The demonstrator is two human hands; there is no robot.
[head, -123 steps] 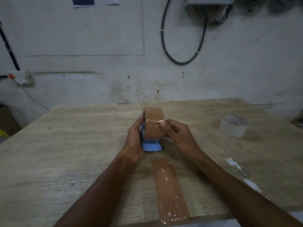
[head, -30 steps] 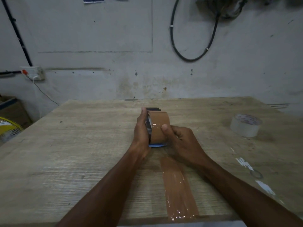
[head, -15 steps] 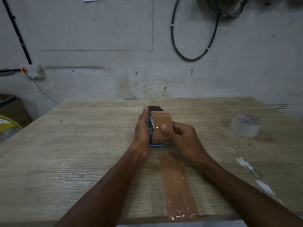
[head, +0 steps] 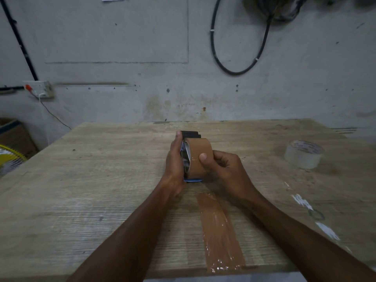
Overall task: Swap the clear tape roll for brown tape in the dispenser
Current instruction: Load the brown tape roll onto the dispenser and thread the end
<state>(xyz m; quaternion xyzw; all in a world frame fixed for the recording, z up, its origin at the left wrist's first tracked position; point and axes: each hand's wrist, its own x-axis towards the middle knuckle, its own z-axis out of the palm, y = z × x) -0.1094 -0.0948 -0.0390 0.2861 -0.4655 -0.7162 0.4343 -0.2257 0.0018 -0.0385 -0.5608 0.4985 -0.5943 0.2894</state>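
As seen from the head camera, grips the dispenser [head: 190,134] with the left hand [head: 175,161], palm against its side and thumb up beside the black top part. Pinches the brown tape roll [head: 198,157] with the right hand [head: 225,169], thumb pressed flat on the outer band, other fingers curled behind. Holds both near the middle of the surface [head: 81,180], upright on edge, with the blue base of the dispenser downward; cannot tell whether resting on the wood or lifted just clear of it.

Looks, by judgement, past the halfway mark. Has the clear tape roll [head: 304,154] out already, lying flat well off to the right, touched by neither hand. Has the brown roll sitting within the dispenser frame, though cannot tell whether fully seated on the hub, that side being hidden by the palm. Probably leaves these steps: pushing the roll home, finding the loose end, leading it forward to the cutting edge, then letting go. Shows no loose end at this moment.

Also shows, on the same surface, a long strip of brown tape [head: 220,226] stuck down toward the near edge, just in front of the hands, and a few white scraps [head: 301,202] to the right, nearer than the clear roll.
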